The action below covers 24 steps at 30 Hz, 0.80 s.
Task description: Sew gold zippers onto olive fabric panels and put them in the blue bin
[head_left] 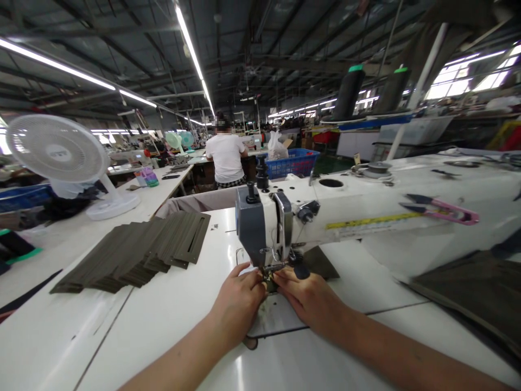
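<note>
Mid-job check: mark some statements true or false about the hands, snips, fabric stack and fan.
1. The left hand and right hand are both at the needle end of the sewing machine. True.
2. The left hand holds the snips. False: the pink thread snips lie on the machine's arm.
3. A fanned stack of olive fabric pieces lies left of the machine. True.
4. A fan stands far right. False: the white fan stands far left.

Factory hall, ceiling strip lights (191, 41), white fan (57, 149)
</note>
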Each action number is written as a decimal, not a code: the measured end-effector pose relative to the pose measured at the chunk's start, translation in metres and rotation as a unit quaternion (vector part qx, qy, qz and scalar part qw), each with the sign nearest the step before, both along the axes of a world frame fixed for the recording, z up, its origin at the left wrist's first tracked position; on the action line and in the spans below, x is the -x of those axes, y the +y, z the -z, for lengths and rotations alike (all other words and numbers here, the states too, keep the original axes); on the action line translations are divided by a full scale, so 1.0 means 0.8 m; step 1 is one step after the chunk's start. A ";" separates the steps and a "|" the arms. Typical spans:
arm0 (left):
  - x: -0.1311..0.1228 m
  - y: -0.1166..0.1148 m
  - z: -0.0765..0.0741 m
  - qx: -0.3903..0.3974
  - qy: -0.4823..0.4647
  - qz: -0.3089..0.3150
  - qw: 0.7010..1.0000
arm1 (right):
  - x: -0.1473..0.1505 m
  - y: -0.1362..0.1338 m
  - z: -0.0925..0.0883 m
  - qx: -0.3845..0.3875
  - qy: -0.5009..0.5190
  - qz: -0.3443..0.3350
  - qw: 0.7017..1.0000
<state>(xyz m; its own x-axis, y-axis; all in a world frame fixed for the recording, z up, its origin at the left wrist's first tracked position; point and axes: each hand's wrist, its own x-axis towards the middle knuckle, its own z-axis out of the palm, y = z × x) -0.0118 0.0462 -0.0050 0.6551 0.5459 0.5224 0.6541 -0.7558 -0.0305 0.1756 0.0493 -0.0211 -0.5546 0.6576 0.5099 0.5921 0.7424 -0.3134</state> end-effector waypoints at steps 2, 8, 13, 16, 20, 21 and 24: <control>0.000 0.000 0.001 0.000 -0.007 0.004 1.000 | 0.001 0.000 0.002 0.003 -0.004 0.008 1.000; -0.001 0.000 0.008 -0.017 -0.035 0.003 0.999 | 0.003 -0.001 0.003 -0.005 0.001 0.016 1.000; -0.001 -0.001 0.007 -0.011 -0.032 0.000 0.999 | 0.004 -0.002 -0.002 -0.017 0.008 0.012 1.000; -0.002 -0.001 0.007 -0.006 -0.035 -0.009 0.999 | 0.005 0.000 -0.002 -0.023 0.016 0.014 0.999; -0.003 -0.002 0.006 0.001 -0.038 -0.025 0.999 | 0.007 0.002 0.002 -0.034 0.027 0.029 0.999; -0.004 -0.002 0.006 0.002 -0.040 -0.024 0.999 | 0.007 0.002 0.003 -0.037 0.028 0.030 0.998; -0.004 -0.002 0.007 0.006 -0.053 -0.019 0.998 | 0.008 0.001 0.002 -0.034 0.032 0.028 0.999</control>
<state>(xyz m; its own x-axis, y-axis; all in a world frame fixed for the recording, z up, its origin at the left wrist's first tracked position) -0.0089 0.0447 -0.0105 0.5760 0.5752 0.5808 0.6809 -0.7308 0.0483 0.1695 0.0500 -0.0229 -0.4824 0.6494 0.5878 0.6141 0.7293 -0.3018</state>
